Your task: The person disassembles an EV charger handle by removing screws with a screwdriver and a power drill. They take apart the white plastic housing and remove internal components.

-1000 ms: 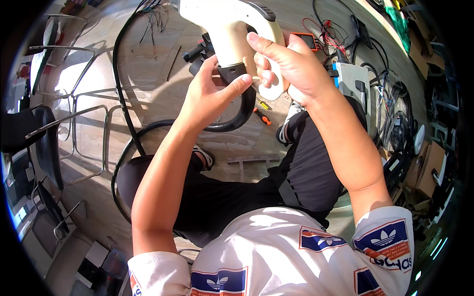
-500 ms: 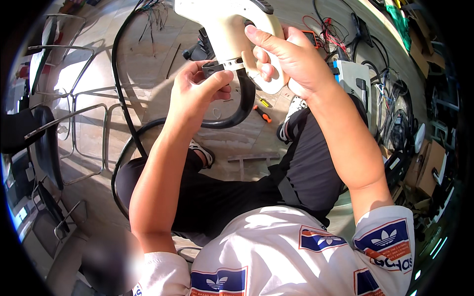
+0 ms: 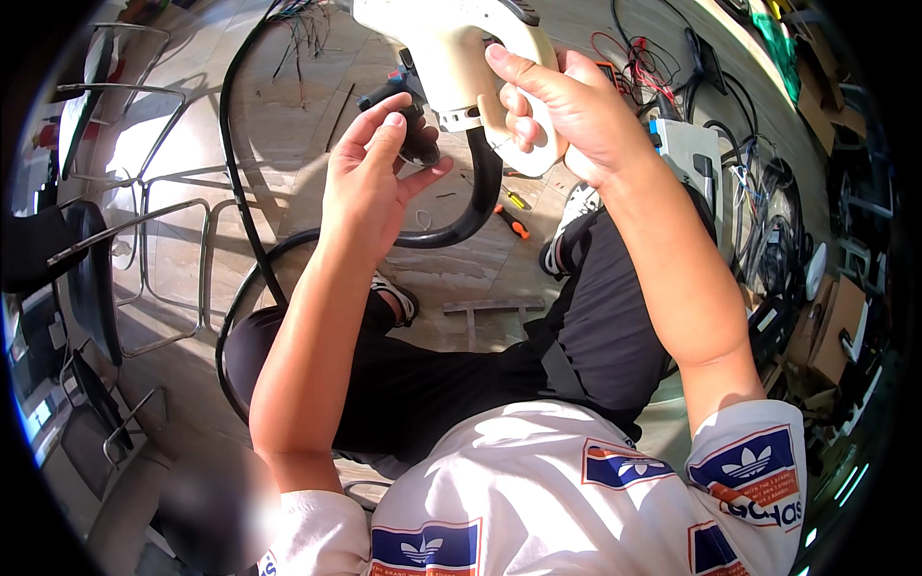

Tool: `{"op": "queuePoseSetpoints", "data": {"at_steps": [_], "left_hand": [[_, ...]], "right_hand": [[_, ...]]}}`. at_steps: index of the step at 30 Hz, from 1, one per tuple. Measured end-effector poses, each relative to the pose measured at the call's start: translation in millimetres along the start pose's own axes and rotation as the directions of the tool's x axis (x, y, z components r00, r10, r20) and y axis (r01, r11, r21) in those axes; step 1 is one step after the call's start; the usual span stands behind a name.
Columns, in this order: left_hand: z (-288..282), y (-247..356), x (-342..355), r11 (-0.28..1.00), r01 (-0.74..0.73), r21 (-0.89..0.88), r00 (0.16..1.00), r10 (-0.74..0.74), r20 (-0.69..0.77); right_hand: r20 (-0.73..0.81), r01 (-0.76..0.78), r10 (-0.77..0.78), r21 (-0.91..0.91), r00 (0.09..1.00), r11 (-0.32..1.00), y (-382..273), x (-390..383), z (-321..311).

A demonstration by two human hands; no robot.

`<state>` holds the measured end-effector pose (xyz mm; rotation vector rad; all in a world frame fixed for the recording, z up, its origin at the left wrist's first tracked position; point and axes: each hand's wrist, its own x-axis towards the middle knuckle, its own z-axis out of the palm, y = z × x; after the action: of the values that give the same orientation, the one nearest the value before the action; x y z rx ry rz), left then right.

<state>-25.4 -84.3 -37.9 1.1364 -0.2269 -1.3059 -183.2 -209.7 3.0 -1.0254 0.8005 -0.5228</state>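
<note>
A cream charging gun with a looped handle hangs at the top centre, a thick black cable running down from its collar. My right hand is wrapped round the handle, thumb along its upper side. Between the thumb and fingers of my left hand is a small dark curved part, like half a clamp ring. It is apart from the gun's collar, just left of it. Several slots show in the pale collar.
On the floor lie an orange-handled screwdriver, a yellow one and a black tool behind my left hand. Metal-framed chairs stand left. A white-grey box and tangled cables are at right.
My left hand has drawn the dark part off the collar, slightly left, and turned it in the fingers. The gun has shifted slightly right, still in my right hand.
</note>
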Motion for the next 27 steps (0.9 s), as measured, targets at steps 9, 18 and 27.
{"op": "queuePoseSetpoints", "data": {"at_steps": [9, 18, 27], "left_hand": [[1.0, -9.9, 5.2, 0.561, -0.635, 0.531, 0.770, 0.521, 0.369], [-0.3, -4.8, 4.5, 0.558, -0.572, 0.601, 0.820, 0.396, 0.414], [1.6, 2.7, 1.4, 0.542, -0.524, 0.656, 0.851, 0.344, 0.396]], "right_hand": [[-0.004, -0.018, 0.018, 0.022, 1.000, 1.000, -0.9, -0.9, -0.9], [0.000, -0.026, 0.026, 0.036, 1.000, 0.999, 1.5, -1.6, -3.3], [0.004, -0.020, 0.020, 0.044, 1.000, 0.999, 1.1, -1.9, -3.1]]}}
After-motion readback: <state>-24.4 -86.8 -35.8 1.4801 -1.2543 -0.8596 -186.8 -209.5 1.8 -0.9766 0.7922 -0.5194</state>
